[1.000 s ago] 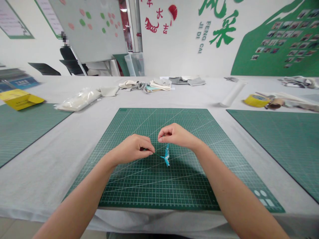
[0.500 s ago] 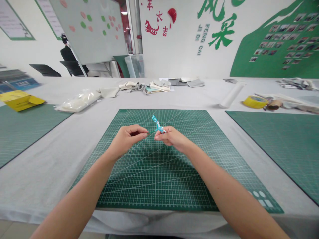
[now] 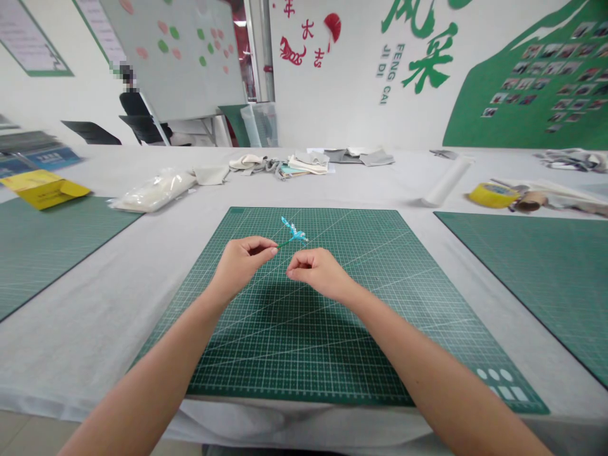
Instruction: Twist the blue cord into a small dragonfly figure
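Observation:
My left hand [image 3: 242,261] pinches the end of a thin green stem that carries a small blue and white ornament [image 3: 293,232] at its far tip. The ornament hovers just above the green cutting mat [image 3: 342,329]. My right hand [image 3: 316,273] is curled closed a little to the right of the left hand, below the ornament and apart from it; whether its fingertips hold anything I cannot make out.
Two more green mats [image 3: 532,272] flank the middle one. A yellow box [image 3: 45,188], a plastic bag [image 3: 152,190], folded cloths [image 3: 304,163], a white roll [image 3: 446,180] and yellow tape [image 3: 493,194] lie further back. A seated person [image 3: 137,114] is by the whiteboard.
The ornament went from hanging below my right hand to pointing up and away on its stem, held by my left hand. My right hand let go and dropped slightly toward me.

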A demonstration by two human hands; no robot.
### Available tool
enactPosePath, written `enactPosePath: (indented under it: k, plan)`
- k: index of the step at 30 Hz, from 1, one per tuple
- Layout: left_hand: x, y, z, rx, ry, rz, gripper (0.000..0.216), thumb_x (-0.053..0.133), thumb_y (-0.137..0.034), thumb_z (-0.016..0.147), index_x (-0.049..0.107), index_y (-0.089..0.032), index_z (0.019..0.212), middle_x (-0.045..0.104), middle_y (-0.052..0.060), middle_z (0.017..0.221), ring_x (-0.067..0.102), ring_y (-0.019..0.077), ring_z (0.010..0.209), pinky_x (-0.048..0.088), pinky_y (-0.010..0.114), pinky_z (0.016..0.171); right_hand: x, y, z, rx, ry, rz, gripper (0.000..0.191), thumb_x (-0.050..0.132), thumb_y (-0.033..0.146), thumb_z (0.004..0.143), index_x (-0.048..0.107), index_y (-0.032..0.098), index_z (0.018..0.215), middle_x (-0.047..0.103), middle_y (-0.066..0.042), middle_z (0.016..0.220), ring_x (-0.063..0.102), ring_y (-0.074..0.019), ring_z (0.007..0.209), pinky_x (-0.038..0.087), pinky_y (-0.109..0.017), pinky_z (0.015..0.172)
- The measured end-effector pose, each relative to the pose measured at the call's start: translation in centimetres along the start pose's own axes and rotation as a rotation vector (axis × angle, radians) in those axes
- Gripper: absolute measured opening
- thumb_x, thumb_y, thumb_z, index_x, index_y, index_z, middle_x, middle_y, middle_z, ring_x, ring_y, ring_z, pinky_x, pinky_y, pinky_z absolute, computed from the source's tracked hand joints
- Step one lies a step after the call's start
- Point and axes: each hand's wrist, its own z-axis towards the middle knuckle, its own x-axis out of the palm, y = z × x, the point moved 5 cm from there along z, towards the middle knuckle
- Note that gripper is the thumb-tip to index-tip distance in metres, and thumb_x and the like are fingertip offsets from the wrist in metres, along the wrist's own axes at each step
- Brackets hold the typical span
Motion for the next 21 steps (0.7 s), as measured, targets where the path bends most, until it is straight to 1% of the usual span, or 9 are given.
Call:
enactPosePath:
  k: [5,10,12,15,18,21]
  plan:
    - [0.0,0.1,0.1,0.064,-0.016,0.111,0.018,0.065,-0.031,0.078,0.073,-0.017,0.086,0.073,0.004,0.081,0.064,0.0184,0.077,0.048,0.031,0.071,0.3,1.8,-0.9,-0.212,-0.037,-0.338,0.017,0.053,0.011,0.079,0.060,0.017,0.066,0.056,0.004,0.060,0.046,-0.0073,0.056,0.031,-0.022,0.057]
    - [0.3,-0.4,-0.2,0.143,-0.015,0.264,0.015,0.062,-0.027,0.080,0.073,-0.018,0.084,0.072,0.003,0.081,0.063,0.0173,0.075,0.046,0.030,0.069,0.9,2.7,-1.5,-0.370,-0.051,-0.559,0.018,0.049,0.011,0.082,0.057,0.016,0.067,0.060,0.001,0.068,0.052,-0.0096,0.064,0.033,-0.022,0.060]
    - [0.5,-0.6,-0.4,0.170,-0.002,0.316,0.013,0.061,-0.025,0.080,0.073,-0.019,0.083,0.071,0.001,0.079,0.062,0.0164,0.074,0.044,0.029,0.068,0.9,3.0,-1.8,-0.417,-0.082,-0.611,0.018,0.048,0.013,0.084,0.059,0.016,0.070,0.062,0.000,0.070,0.054,-0.0106,0.067,0.034,-0.022,0.061]
    - [0.9,-0.9,-0.6,0.197,0.051,0.354,0.013,0.060,-0.023,0.081,0.073,-0.020,0.081,0.070,0.000,0.077,0.062,0.0155,0.073,0.043,0.028,0.067,0.3,3.5,-2.1,-0.466,-0.167,-0.643,0.021,0.045,0.018,0.089,0.062,0.016,0.077,0.064,-0.002,0.074,0.057,-0.0115,0.069,0.036,-0.023,0.063]
    - [1.4,-1.2,-0.8,0.240,0.123,0.370,0.013,0.060,-0.023,0.082,0.073,-0.022,0.081,0.069,0.000,0.077,0.061,0.0148,0.073,0.042,0.027,0.067,-0.7,3.7,-2.1,-0.476,-0.252,-0.635,0.022,0.044,0.020,0.091,0.064,0.016,0.082,0.066,-0.002,0.076,0.058,-0.0117,0.071,0.038,-0.023,0.064]
    - [1.7,-1.3,-1.0,0.272,0.192,0.376,0.014,0.059,-0.021,0.083,0.073,-0.023,0.083,0.068,-0.001,0.076,0.060,0.0141,0.072,0.042,0.026,0.066,-1.5,3.5,-2.0,-0.467,-0.308,-0.615,0.019,0.047,0.020,0.091,0.064,0.018,0.083,0.067,-0.001,0.078,0.060,-0.0115,0.073,0.039,-0.022,0.065]
